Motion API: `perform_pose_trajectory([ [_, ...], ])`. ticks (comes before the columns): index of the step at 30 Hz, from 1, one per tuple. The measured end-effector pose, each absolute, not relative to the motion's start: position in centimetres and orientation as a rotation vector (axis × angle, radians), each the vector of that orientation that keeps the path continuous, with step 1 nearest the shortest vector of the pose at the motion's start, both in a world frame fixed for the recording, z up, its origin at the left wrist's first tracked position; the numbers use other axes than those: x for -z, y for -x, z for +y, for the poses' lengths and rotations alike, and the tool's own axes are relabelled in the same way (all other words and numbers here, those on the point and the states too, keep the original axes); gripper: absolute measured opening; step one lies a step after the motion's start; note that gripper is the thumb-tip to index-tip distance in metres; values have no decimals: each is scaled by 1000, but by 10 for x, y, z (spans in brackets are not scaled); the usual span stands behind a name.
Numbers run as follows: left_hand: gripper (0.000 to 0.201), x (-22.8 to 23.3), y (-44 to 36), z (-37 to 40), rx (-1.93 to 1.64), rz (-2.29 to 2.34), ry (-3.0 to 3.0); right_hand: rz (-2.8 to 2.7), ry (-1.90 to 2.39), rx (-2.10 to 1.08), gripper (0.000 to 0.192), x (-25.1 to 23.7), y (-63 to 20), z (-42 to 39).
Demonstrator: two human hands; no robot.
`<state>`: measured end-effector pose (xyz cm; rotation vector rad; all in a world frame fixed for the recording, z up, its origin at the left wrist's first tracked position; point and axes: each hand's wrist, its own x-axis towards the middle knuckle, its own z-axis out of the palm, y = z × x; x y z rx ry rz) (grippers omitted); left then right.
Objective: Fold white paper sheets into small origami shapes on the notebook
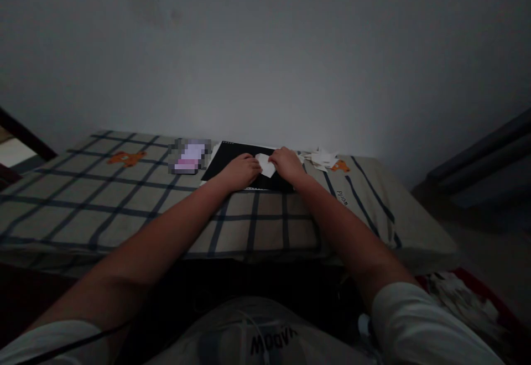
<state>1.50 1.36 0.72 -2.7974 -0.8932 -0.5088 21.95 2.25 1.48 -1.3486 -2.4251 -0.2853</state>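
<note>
A small white piece of folded paper lies on a black board that rests on a checked bed sheet. My left hand presses down on the paper's left side, fingers curled over it. My right hand pinches the paper's right edge. Both hands touch the same piece, above the black board's middle.
The bed with its beige, dark-lined sheet and orange bear prints fills the foreground and meets a plain wall. A pile of white paper scraps lies right of the board. A blurred pinkish object lies left of it. The room is dim.
</note>
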Motion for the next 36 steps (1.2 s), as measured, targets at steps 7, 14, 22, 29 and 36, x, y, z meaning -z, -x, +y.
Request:
perform_pose_trajectory([
  [7,27,-2,-15,18,418,-945,2858,-2524,1255,508,23,-13,-227,27],
  [14,37,6,-11,25,439,-1072,2848,-2504,1221,415,28,-1,-235,31],
  [22,50,8,-5,18,328,-984,2862,-2325,1294,207,24,17,-232,36],
  [29,57,2,-5,9,255,-1061,2884,-2321,1333,191,21,16,-230,37],
  [36,63,5,-5,4,167,-1156,2861,-2422,1221,306,25,6,-234,32],
])
